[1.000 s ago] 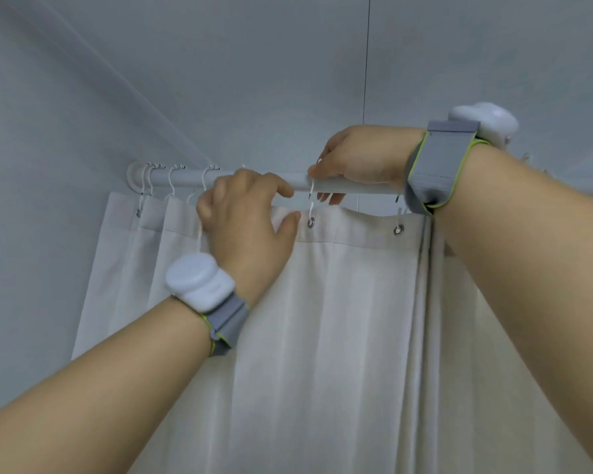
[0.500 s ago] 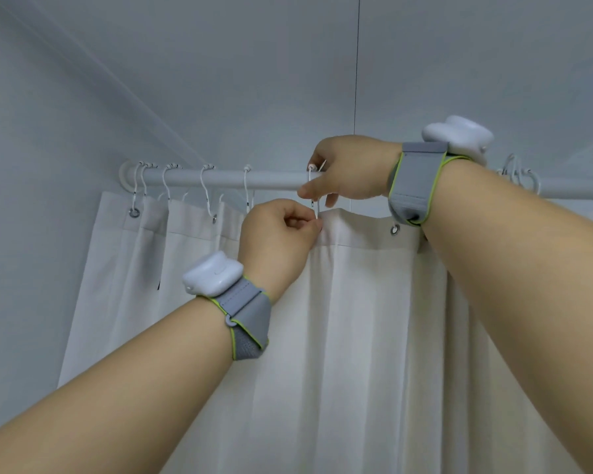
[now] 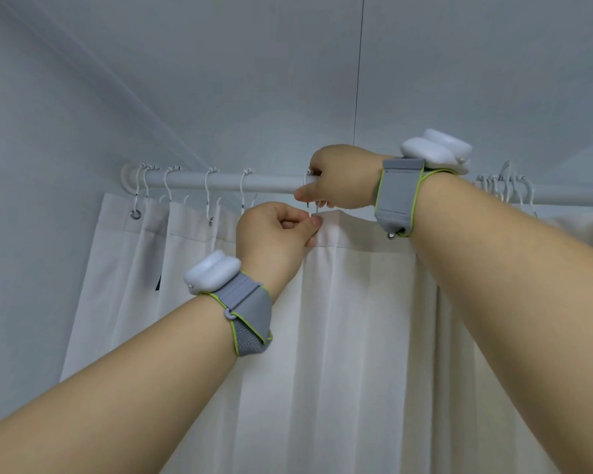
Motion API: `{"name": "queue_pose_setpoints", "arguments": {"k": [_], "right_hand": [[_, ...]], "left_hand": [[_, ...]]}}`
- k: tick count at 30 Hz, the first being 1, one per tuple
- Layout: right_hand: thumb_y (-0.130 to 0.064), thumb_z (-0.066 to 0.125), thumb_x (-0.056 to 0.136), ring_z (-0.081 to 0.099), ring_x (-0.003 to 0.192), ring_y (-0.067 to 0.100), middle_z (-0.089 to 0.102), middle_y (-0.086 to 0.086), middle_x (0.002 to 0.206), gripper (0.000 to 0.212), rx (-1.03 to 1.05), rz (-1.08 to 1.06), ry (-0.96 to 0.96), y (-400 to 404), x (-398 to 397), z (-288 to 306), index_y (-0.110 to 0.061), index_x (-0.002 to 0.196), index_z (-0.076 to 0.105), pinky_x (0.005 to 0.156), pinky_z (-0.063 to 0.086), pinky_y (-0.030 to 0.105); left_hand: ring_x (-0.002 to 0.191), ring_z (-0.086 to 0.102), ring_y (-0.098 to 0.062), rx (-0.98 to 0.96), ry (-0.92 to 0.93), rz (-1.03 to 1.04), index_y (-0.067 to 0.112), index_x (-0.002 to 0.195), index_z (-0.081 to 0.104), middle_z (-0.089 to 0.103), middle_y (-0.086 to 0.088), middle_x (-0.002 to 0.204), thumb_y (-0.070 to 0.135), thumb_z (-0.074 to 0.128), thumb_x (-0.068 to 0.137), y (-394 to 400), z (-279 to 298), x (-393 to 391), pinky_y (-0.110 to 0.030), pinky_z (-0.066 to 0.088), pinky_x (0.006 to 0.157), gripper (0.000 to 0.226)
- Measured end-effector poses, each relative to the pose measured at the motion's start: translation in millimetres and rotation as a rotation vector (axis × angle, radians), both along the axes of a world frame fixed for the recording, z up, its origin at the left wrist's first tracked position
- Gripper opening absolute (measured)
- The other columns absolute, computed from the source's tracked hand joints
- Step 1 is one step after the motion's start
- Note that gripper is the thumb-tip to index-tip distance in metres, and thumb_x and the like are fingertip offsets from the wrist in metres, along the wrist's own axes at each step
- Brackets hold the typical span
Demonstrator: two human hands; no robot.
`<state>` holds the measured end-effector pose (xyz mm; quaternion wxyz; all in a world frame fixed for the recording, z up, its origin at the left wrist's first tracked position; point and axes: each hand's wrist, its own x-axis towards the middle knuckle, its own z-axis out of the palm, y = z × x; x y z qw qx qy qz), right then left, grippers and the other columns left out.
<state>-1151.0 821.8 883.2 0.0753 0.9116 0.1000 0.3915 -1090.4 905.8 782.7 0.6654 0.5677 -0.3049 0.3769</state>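
A white shower curtain (image 3: pixel 356 319) hangs below a white rod (image 3: pixel 220 182) that runs across the wall near the ceiling. My left hand (image 3: pixel 274 234) pinches the curtain's top hem just under the rod. My right hand (image 3: pixel 339 177) holds a white curtain hook (image 3: pixel 309 193) that hangs on the rod, right above the left hand's fingertips. The hook's lower end meets the hem between the two hands; the eyelet there is hidden. Both wrists carry grey straps with white devices.
Several white hooks (image 3: pixel 208 195) hang on the rod to the left, some through curtain eyelets (image 3: pixel 136 214). A bunch of spare hooks (image 3: pixel 509 186) sits on the rod at the right. Grey wall on the left, ceiling above.
My left hand left the rod, dropped to the curtain's top hem and now pinches it. My right hand came down from over the rod and holds the hook.
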Motion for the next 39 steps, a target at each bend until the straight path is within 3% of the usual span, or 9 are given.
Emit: {"name": "queue_pose_setpoints", "arguments": {"k": [5, 11, 16, 19, 23, 29, 33, 37, 39], "right_hand": [[-0.033, 0.056, 0.092, 0.047, 0.078, 0.023, 0.05, 0.007, 0.089, 0.024, -0.041, -0.025, -0.081, -1, -4, -8, -0.01, 0.09, 0.05, 0.053, 0.029, 0.027], [-0.032, 0.054, 0.092, 0.046, 0.081, 0.023, 0.049, 0.005, 0.092, 0.031, -0.061, -0.035, -0.128, 2, -5, -11, -0.006, 0.109, 0.055, 0.063, 0.033, 0.028], [-0.038, 0.052, 0.093, 0.046, 0.082, 0.023, 0.046, 0.001, 0.08, 0.027, -0.049, -0.032, -0.137, 1, -5, -11, -0.012, 0.096, 0.048, 0.054, 0.03, 0.028], [-0.047, 0.051, 0.091, 0.05, 0.093, 0.025, 0.056, 0.002, 0.102, 0.036, -0.065, -0.055, -0.207, -3, -2, -17, -0.015, 0.106, 0.05, 0.072, 0.038, 0.032], [-0.041, 0.056, 0.085, 0.051, 0.108, 0.03, 0.059, 0.006, 0.114, 0.043, -0.081, 0.186, -0.505, -12, -1, -45, -0.012, 0.117, 0.055, 0.089, 0.041, 0.04], [-0.028, 0.063, 0.073, 0.042, 0.13, 0.03, 0.048, 0.01, 0.137, 0.051, 0.125, 0.376, -0.703, 2, 16, -120, -0.011, 0.12, 0.059, 0.111, 0.026, 0.051], [-0.02, 0.067, 0.069, 0.034, 0.136, 0.034, 0.036, 0.017, 0.147, 0.063, 0.281, 0.359, -0.763, 1, 31, -136, -0.007, 0.129, 0.053, 0.112, 0.025, 0.052], [0.004, 0.062, 0.068, 0.031, 0.134, 0.021, 0.033, 0.015, 0.146, 0.065, 0.637, 0.586, -0.762, -6, 30, -135, -0.005, 0.13, 0.046, 0.111, 0.027, 0.018], [0.008, 0.058, 0.067, 0.038, 0.131, 0.024, 0.037, 0.013, 0.141, 0.068, 0.726, 0.653, -0.72, -10, 35, -139, -0.006, 0.132, 0.042, 0.109, 0.036, 0.035]], "left_hand": [[0.047, 0.057, -0.009, -0.031, -0.004, 0.003, 0.018, 0.066, 0.063, 0.064, -0.003, 0.056, 0.014, 0.072, 0.082, -6, -1, -2, -0.028, 0.052, 0.065, 0.019], [0.047, 0.056, -0.011, -0.048, -0.015, 0.012, 0.017, 0.066, 0.063, 0.064, -0.003, 0.055, 0.014, 0.071, 0.083, -7, -1, -4, -0.03, 0.052, 0.067, 0.019], [0.053, 0.057, -0.017, -0.037, -0.098, 0.086, 0.018, 0.068, 0.061, 0.063, -0.003, 0.057, 0.014, 0.07, 0.082, -2, -3, 5, -0.036, 0.054, 0.065, 0.017], [0.053, 0.049, -0.006, 0.051, -0.246, 0.322, 0.018, 0.072, 0.06, 0.057, 0.007, 0.062, 0.014, 0.067, 0.082, 9, -8, 8, -0.019, 0.043, 0.059, 0.012], [0.057, 0.046, -0.005, 0.11, -0.305, 0.511, 0.017, 0.078, 0.059, 0.052, 0.009, 0.066, 0.012, 0.063, 0.08, 32, -10, 17, -0.016, 0.038, 0.059, 0.007], [0.076, 0.054, -0.014, 0.122, -0.352, 0.49, 0.018, 0.099, 0.059, 0.058, -0.003, 0.09, 0.013, 0.064, 0.078, 43, -33, 21, -0.027, 0.048, 0.074, 0.022], [0.109, 0.048, -0.02, 0.254, -0.368, 0.654, 0.019, 0.121, 0.052, 0.053, -0.001, 0.115, 0.047, 0.057, 0.076, 46, -52, 21, -0.023, 0.034, 0.094, 0.053], [0.124, 0.035, -0.021, 0.351, -0.223, 0.762, 0.03, 0.134, 0.038, 0.039, 0.003, 0.131, 0.067, 0.053, 0.065, 51, -55, 24, -0.027, 0.02, 0.099, 0.081], [0.126, 0.033, -0.022, 0.375, -0.208, 0.801, 0.029, 0.136, 0.036, 0.037, 0.002, 0.133, 0.06, 0.055, 0.065, 54, -55, 25, -0.029, 0.02, 0.101, 0.08]]}}
